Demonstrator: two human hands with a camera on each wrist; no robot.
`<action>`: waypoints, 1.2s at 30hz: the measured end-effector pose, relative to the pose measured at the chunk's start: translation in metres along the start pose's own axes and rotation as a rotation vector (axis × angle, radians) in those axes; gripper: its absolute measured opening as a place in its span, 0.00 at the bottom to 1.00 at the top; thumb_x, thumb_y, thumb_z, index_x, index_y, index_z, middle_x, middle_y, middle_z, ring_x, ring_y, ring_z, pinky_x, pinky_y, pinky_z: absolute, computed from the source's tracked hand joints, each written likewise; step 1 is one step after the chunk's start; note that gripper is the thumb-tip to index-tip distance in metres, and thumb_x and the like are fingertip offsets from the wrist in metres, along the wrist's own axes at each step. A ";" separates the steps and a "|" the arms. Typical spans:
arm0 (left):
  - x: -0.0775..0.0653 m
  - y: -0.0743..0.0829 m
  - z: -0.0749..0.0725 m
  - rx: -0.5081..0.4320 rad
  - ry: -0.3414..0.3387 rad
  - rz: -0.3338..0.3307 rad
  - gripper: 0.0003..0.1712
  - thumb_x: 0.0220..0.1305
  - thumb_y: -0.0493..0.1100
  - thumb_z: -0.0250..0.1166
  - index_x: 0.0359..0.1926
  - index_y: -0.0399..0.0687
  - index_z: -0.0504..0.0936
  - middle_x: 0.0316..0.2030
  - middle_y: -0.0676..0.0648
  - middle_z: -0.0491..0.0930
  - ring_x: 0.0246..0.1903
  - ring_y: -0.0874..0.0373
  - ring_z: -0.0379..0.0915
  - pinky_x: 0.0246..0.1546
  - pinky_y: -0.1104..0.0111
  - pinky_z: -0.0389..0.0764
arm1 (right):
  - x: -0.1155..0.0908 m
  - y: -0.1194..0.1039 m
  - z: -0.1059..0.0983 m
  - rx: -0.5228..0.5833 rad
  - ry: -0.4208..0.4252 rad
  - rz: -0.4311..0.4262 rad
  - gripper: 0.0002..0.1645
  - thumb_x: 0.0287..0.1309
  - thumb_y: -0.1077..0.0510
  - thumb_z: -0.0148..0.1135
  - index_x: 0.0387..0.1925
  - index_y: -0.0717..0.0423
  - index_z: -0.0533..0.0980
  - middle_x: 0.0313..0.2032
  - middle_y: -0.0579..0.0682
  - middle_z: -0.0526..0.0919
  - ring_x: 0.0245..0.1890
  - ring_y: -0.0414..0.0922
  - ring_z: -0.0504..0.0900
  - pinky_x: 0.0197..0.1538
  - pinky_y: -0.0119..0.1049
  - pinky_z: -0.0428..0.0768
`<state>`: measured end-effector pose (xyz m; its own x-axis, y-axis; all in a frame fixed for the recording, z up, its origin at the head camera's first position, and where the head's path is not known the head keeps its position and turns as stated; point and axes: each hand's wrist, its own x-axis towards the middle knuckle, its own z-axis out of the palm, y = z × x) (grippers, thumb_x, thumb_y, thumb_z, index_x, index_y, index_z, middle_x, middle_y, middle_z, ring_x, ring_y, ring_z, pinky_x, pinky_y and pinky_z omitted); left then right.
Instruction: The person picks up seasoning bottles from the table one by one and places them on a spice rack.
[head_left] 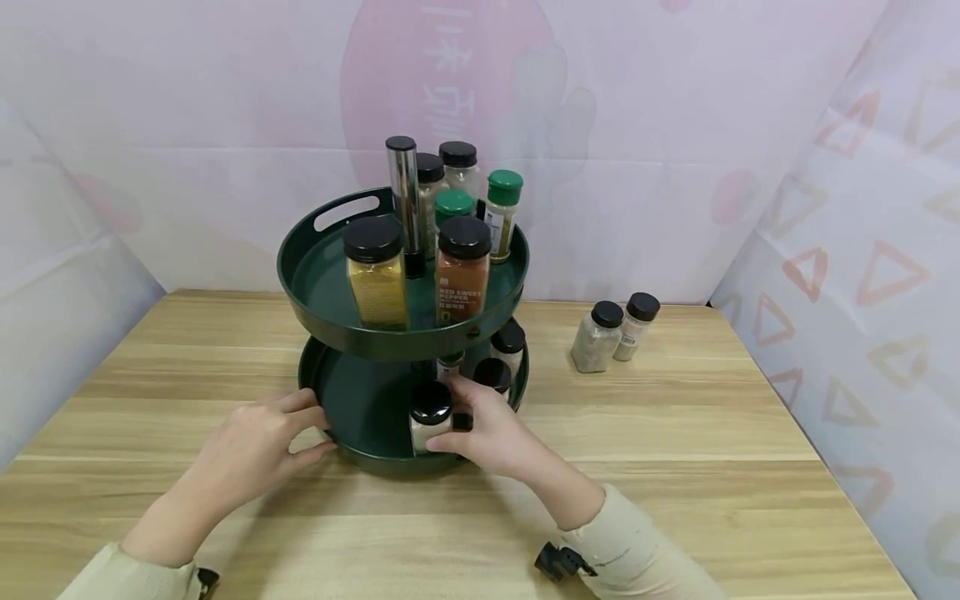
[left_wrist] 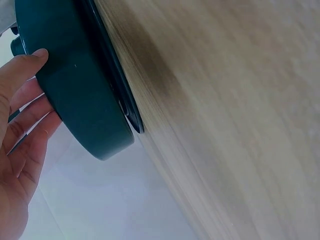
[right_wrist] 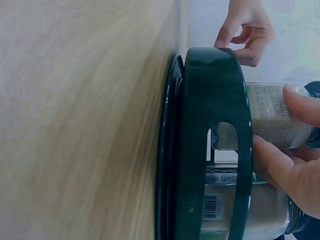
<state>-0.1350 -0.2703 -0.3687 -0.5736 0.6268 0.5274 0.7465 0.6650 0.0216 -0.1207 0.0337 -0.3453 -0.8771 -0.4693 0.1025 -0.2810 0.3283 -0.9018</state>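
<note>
A dark green two-tier spice rack [head_left: 352, 337] stands on the wooden table. My left hand [head_left: 258, 442] is at the left of its lower tray [head_left: 397, 468], thumb on the outer wall [left_wrist: 82, 95] and fingers behind the rim. My right hand [head_left: 498, 429] holds a clear spice jar [head_left: 427, 435] with a black lid between thumb and fingers, upright at the front of the lower tray. Its pale contents and printed label [right_wrist: 272, 107] show in the right wrist view. The jar's base is partly hidden by the tray wall.
Several jars stand on the upper tray, including a yellow one [head_left: 377, 292] and a red sweet pepper jar [head_left: 461, 283]. More black-lidded jars [head_left: 508, 342] are on the lower tray's right. Two jars, one square [head_left: 596, 340] and one slimmer [head_left: 632, 333], stand on the table at right.
</note>
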 end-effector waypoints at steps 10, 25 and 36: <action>0.000 0.001 -0.001 -0.005 -0.002 -0.012 0.14 0.39 0.47 0.80 0.28 0.55 0.83 0.27 0.59 0.72 0.22 0.71 0.63 0.19 0.77 0.67 | -0.002 0.008 -0.005 -0.017 0.027 0.002 0.34 0.54 0.66 0.72 0.63 0.63 0.70 0.56 0.58 0.81 0.55 0.52 0.82 0.60 0.38 0.79; 0.001 0.001 0.000 -0.002 -0.002 -0.021 0.14 0.39 0.47 0.81 0.27 0.55 0.83 0.27 0.59 0.74 0.20 0.72 0.65 0.17 0.78 0.66 | -0.004 0.016 -0.011 0.002 0.028 0.059 0.33 0.54 0.67 0.71 0.62 0.62 0.70 0.54 0.58 0.81 0.55 0.51 0.82 0.52 0.35 0.82; 0.001 0.002 0.000 0.000 -0.002 -0.028 0.14 0.39 0.47 0.81 0.27 0.55 0.83 0.27 0.59 0.74 0.20 0.73 0.64 0.17 0.78 0.65 | -0.004 0.017 -0.011 -0.026 0.010 0.060 0.31 0.54 0.67 0.71 0.60 0.62 0.72 0.54 0.58 0.81 0.51 0.47 0.83 0.46 0.30 0.80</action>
<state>-0.1341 -0.2686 -0.3677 -0.5947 0.6091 0.5248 0.7306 0.6819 0.0365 -0.1266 0.0502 -0.3567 -0.8965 -0.4400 0.0523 -0.2372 0.3769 -0.8954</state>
